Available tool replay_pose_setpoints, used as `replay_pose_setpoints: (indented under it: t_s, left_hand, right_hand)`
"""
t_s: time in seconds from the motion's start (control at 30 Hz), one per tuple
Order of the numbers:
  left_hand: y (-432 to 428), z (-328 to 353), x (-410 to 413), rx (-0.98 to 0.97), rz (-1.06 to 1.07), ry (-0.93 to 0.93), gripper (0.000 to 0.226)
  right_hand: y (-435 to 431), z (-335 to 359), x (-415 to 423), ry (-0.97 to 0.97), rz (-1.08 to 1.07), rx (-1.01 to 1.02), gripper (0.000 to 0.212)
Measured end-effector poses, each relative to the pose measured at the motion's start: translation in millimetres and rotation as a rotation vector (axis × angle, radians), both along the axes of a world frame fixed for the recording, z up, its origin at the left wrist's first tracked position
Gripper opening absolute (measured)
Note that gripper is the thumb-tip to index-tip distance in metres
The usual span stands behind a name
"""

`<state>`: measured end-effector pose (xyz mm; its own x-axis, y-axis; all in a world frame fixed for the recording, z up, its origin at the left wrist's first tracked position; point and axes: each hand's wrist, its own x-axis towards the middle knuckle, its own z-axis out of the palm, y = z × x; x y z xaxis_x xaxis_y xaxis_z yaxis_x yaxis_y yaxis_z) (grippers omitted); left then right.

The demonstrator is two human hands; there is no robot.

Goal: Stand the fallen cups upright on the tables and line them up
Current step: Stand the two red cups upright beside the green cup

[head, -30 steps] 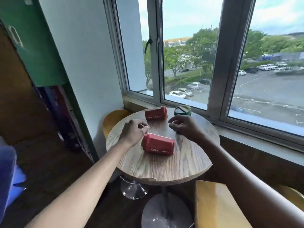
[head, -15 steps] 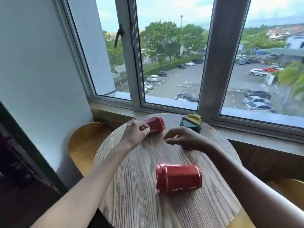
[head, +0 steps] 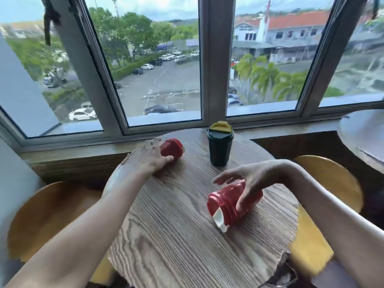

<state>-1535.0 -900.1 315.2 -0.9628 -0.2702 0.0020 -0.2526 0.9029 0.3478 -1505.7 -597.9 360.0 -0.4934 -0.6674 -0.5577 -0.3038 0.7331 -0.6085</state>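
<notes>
Two red lidded cups lie on their sides on a round wooden table (head: 176, 235). The far red cup (head: 173, 149) is at the back left, and my left hand (head: 150, 160) wraps around it. The near red cup (head: 225, 203) lies right of centre, its lid with a white flap pointing toward me. My right hand (head: 244, 185) rests on top of this cup, fingers curling around its body. A dark green cup (head: 219, 149) with a yellow lid tab stands upright at the back of the table.
Yellow wooden stools stand at the left (head: 47, 217) and right (head: 328, 186) of the table. A wooden sill and window frame (head: 216, 65) run close behind it. Part of a second round table (head: 363, 136) shows at the far right.
The view has moved closer and turned right. My left hand has closed over the far red cup, and my right hand has dropped from near the green cup onto the near red cup.
</notes>
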Motion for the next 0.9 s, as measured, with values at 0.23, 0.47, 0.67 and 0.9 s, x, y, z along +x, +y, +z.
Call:
replay_pose_setpoints:
  t_s: [0.23,0.47,0.67,0.9]
  left_hand:
    - [-14,-16,-23,-0.010,-0.061,0.019,0.079]
    - [-13,-8,-24,0.130,-0.061,0.037,0.067]
    - [-14,-7,-24,0.153,-0.054,0.028,0.069]
    - [-15,-6,-25,0.165,-0.038,0.020,0.070]
  right_hand:
    - [-10,-44,12,0.352,0.080,0.185,0.102]
    - [-12,-49,12,0.442,-0.084,-0.137,0.092]
    - [-41,-74,0,0.429,-0.415,-0.578,0.090]
    - [-59,-96,-12,0.208,-0.586,-0.784,0.083]
